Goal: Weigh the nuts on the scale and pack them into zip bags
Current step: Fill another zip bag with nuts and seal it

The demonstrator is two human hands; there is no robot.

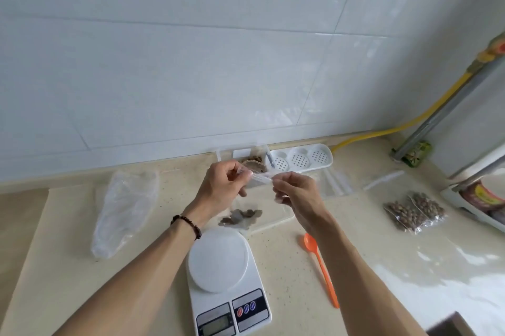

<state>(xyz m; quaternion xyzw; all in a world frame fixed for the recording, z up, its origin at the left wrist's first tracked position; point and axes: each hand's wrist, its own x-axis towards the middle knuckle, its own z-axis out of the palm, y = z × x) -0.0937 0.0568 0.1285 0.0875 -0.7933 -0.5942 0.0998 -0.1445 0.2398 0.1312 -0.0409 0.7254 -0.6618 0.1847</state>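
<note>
A white perforated tray [300, 160] sits against the tiled wall [191, 48] above frame centre. A yellow hose [426, 114] runs along a grey pipe [448, 106] at upper right. A green packet [416, 154] lies at the pipe's foot on the beige tabletop [369, 248].

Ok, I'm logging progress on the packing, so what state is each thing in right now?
Left hand: pinches the zip bag's top edge.
Right hand: pinches the same edge.
Zip bag: held up, nuts at its bottom.
Scale: platform bare, display unreadable.
Orange spoon: lying on the counter, unheld.
Filled bags: lying at right, hold nuts.
Large plastic bag: lying flat at left.
</note>
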